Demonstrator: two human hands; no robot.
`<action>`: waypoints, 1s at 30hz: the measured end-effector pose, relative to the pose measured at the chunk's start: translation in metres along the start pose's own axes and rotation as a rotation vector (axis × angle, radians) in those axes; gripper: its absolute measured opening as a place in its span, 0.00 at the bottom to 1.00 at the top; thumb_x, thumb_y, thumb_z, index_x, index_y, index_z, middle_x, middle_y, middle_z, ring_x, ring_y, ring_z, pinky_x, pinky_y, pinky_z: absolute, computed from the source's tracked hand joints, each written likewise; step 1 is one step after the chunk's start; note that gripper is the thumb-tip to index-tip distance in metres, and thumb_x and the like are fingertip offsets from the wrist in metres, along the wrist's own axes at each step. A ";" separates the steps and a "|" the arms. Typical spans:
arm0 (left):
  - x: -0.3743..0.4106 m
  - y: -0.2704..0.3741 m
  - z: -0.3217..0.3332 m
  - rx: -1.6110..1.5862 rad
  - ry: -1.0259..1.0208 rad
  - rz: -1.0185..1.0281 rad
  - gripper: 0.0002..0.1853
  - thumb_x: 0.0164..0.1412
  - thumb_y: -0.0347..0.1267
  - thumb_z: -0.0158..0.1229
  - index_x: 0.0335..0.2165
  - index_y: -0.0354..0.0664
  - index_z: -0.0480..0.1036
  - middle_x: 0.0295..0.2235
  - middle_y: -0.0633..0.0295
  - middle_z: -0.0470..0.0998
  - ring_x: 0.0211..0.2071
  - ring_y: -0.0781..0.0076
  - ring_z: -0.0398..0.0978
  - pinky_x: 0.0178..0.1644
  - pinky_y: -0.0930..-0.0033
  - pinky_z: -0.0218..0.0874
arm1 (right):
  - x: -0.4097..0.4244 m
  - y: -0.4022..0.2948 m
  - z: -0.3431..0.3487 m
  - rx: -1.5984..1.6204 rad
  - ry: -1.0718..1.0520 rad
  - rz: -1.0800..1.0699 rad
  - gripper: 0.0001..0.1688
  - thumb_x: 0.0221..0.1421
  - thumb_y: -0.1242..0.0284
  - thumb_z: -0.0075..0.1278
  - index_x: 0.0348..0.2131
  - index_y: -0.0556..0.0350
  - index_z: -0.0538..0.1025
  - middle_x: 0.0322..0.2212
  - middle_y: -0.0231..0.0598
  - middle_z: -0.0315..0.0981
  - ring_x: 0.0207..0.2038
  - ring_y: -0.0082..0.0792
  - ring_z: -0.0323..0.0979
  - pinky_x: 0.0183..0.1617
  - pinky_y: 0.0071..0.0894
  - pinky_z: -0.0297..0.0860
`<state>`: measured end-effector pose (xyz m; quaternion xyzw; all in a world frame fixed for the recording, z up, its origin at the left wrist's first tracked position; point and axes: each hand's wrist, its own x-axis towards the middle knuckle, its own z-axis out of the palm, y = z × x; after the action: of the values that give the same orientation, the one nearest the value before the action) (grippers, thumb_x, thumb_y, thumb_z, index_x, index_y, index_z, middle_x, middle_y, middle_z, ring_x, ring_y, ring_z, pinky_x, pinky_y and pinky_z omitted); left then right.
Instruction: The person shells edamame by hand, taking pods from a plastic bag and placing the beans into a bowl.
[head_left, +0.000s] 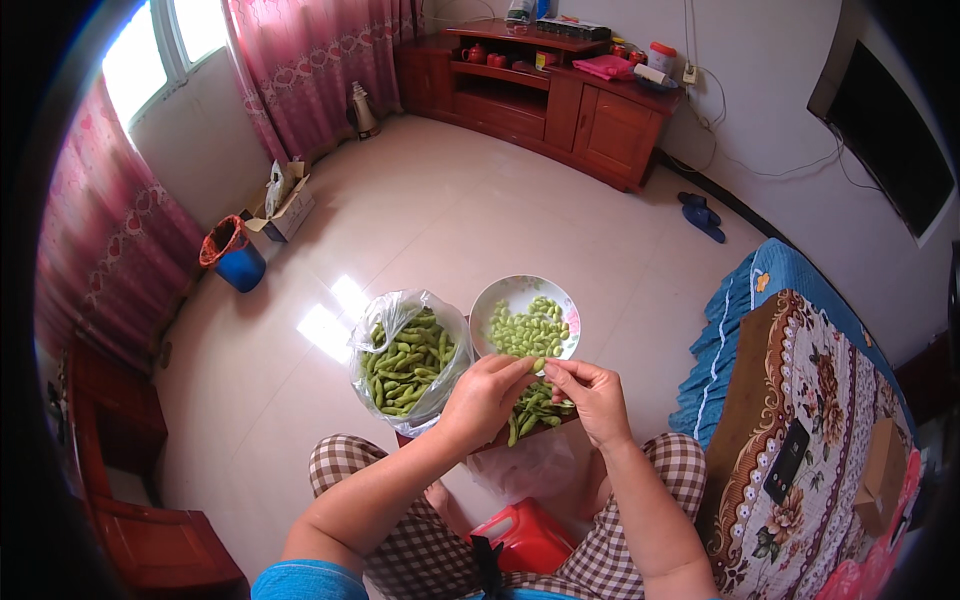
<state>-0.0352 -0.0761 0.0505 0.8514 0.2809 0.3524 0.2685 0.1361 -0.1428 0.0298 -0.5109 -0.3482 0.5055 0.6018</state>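
Observation:
My left hand (487, 390) and my right hand (592, 394) meet at their fingertips and pinch one green soybean pod (538, 365) between them. Just beyond the pod sits a white floral bowl (491, 298), with shelled green beans (525, 328) spread over its bottom. A clear plastic bag (459, 375) full of whole pods (409, 367) stands open to the left of the bowl. Beneath my hands lies a heap of green pods (544, 414), partly covered by my fingers. The dark red surface under it is mostly hidden.
A thin plastic bag (517, 469) hangs between my knees, above a red plastic object (529, 536). To the right, a phone (787, 461) and a cardboard box (881, 476) lie on a floral cover (825, 390). A blue bin (240, 266) stands at left, a wooden cabinet (615, 131) beyond.

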 end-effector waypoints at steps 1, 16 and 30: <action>0.000 0.000 0.000 0.011 -0.003 0.004 0.13 0.56 0.27 0.58 0.41 0.34 0.75 0.29 0.50 0.76 0.33 0.51 0.74 0.37 0.57 0.66 | 0.000 0.000 0.000 0.007 -0.004 0.007 0.14 0.59 0.72 0.55 0.42 0.64 0.79 0.27 0.28 0.76 0.26 0.14 0.69 0.31 0.15 0.70; -0.009 -0.001 0.007 0.089 -0.025 0.044 0.13 0.56 0.27 0.59 0.40 0.32 0.76 0.31 0.51 0.78 0.33 0.53 0.76 0.38 0.60 0.69 | -0.001 0.003 0.002 0.139 0.001 0.116 0.07 0.57 0.76 0.56 0.36 0.64 0.77 0.24 0.28 0.74 0.22 0.14 0.66 0.26 0.12 0.64; 0.004 0.008 -0.011 -0.830 -0.366 -0.678 0.17 0.68 0.36 0.50 0.43 0.31 0.76 0.35 0.61 0.80 0.36 0.75 0.76 0.43 0.71 0.69 | 0.004 0.006 -0.006 0.155 -0.080 0.121 0.05 0.58 0.77 0.53 0.35 0.61 0.74 0.24 0.29 0.74 0.19 0.14 0.64 0.23 0.12 0.61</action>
<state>-0.0384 -0.0763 0.0644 0.5838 0.3255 0.1739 0.7232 0.1412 -0.1412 0.0220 -0.4623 -0.3003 0.5865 0.5934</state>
